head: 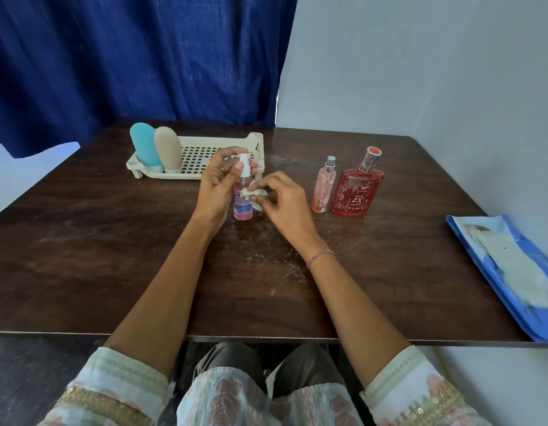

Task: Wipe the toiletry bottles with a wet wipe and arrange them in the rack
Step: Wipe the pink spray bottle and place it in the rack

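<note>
Your left hand [215, 187] curls around the upper part of a small spray bottle [242, 210], with the thumb up beside its white nozzle. The bottle stands upright between your two hands and holds pink liquid. Its base is at the table [113, 241] or just above it; which one is unclear.

Your right hand [286, 202] pinches a crumpled wet wipe [251, 195] in its fingertips and presses it against the bottle's side, just below your left fingers.

Just beyond your left hand sits a cream plastic rack [205, 156] with a perforated floor. It holds two rounded bottles standing side by side at its far left end: a blue bottle [144, 144] and, touching it, a beige bottle [168, 149].

To the right of your right hand, near but apart from it, two bottles stand on the table. One is a slim clear bottle [323, 187] of pink liquid. Just beside that is a wide flat bottle [357, 193] of red liquid.

Well off to the right of your right hand, at the table's edge, lies a blue wipes packet [506, 272].
</note>
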A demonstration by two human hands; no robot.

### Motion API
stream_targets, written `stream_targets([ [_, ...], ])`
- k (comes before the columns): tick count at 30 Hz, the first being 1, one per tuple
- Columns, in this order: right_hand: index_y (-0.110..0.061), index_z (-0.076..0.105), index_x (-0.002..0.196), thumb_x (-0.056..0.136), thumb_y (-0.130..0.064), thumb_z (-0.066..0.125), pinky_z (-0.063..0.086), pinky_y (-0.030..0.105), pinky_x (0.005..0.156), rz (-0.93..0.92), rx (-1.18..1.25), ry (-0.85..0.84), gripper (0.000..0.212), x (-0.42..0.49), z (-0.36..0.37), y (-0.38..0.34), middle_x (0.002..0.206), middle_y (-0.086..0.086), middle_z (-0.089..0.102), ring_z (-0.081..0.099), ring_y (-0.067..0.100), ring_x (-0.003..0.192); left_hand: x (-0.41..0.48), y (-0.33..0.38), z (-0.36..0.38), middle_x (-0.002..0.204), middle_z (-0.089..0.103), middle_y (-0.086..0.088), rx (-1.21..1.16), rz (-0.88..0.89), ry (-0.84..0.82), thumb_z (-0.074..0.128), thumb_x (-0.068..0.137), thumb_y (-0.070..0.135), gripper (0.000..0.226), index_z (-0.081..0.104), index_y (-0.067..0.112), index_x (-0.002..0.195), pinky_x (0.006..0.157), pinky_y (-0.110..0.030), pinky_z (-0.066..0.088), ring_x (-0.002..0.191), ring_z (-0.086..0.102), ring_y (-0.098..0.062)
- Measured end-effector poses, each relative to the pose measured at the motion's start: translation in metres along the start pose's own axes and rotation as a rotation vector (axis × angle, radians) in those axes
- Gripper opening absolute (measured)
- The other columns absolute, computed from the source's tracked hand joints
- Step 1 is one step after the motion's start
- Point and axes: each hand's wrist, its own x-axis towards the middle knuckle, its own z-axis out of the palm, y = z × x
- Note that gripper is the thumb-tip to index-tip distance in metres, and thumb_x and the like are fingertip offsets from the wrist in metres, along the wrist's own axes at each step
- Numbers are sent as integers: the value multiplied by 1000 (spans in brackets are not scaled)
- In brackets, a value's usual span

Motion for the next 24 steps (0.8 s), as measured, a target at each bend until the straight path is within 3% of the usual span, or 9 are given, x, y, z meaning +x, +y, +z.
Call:
stream_targets([
  [4,-14,69,91,78,-6,74,47,13,75,66,-16,-70,17,-1,-2,4,98,-7,58,57,5,86,0,-5,0,99,63,0,170,57,61,55,94,13,20,57,17,113,89,-42,51,96,60,-18],
  [8,-16,69,92,75,-13,76,49,27,80,68,-116,-267,18,-3,0,6,98,-3,61,55,7,85,1,-7,-2,95,58,8,327,107,154,65,88,15,28,60,19,115,84,-31,53,92,55,-7],
  [11,-19,70,93,75,-12,76,50,30,79,62,-168,-346,19,-5,-1,8,97,-5,59,53,6,84,1,-8,-4,92,58,6,383,133,156,68,86,18,30,61,21,116,79,-34,52,88,54,-13],
  [15,-14,71,93,76,-5,73,45,17,80,17,-99,-243,19,-5,-3,4,96,-3,58,53,4,86,0,-6,-3,90,58,10,406,150,171,67,87,16,31,62,17,117,75,-23,51,83,53,-5],
  [17,-12,70,93,78,-2,71,44,10,81,3,-43,-140,19,-4,-5,2,97,-3,58,55,5,90,0,-4,-3,89,61,20,397,149,148,66,87,15,30,63,19,117,79,-27,51,85,54,-3],
  [19,-9,70,95,79,0,70,49,15,85,-13,-4,-48,19,-3,-7,1,99,0,59,59,9,94,-1,-4,-3,87,63,25,374,149,119,66,87,15,30,64,21,116,82,-36,50,88,55,-9],
  [21,-6,69,98,81,-1,69,53,24,87,-41,17,31,18,-3,-8,-1,102,2,59,60,13,99,-1,-4,-4,91,64,17,353,147,95,66,87,18,30,64,20,117,81,-41,50,89,56,-16],
  [24,-3,67,103,84,-2,65,53,25,87,-83,-39,51,19,-3,-9,-4,105,6,57,58,18,104,-2,-4,-2,101,65,-7,334,133,42,64,89,18,32,63,14,121,80,-39,51,90,58,-20],
])
